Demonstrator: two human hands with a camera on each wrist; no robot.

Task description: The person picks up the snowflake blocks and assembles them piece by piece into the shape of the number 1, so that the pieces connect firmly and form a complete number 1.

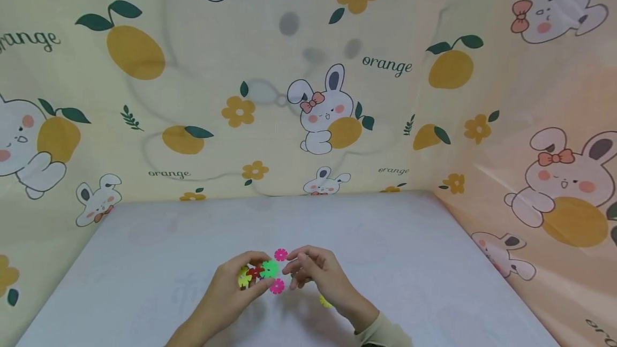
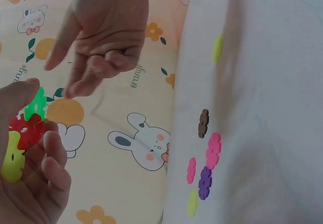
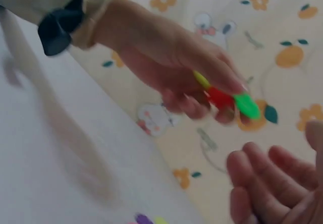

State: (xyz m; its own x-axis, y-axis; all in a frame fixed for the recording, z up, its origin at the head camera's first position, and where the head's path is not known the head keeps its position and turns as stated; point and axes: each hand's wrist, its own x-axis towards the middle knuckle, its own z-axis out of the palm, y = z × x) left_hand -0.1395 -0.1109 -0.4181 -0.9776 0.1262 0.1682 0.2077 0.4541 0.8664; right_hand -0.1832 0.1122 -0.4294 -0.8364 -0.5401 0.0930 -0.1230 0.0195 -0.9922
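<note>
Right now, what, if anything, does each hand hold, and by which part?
The left hand holds a yellow, red and green chain between thumb and fingers, thumb tip by the green end; exact contact is unclear. The right hand holds nothing.

Yellow disc (image 1: 243, 279), red disc (image 1: 254, 272), green disc (image 1: 270, 269), notched, linked in row, in left hand (image 1: 229, 286)

Two hands (image 1: 328, 273) — three held discs (image 1: 269, 269), six loose discs (image 2: 213, 151).

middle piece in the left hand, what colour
The middle piece is red, clearest in the left wrist view.
</note>
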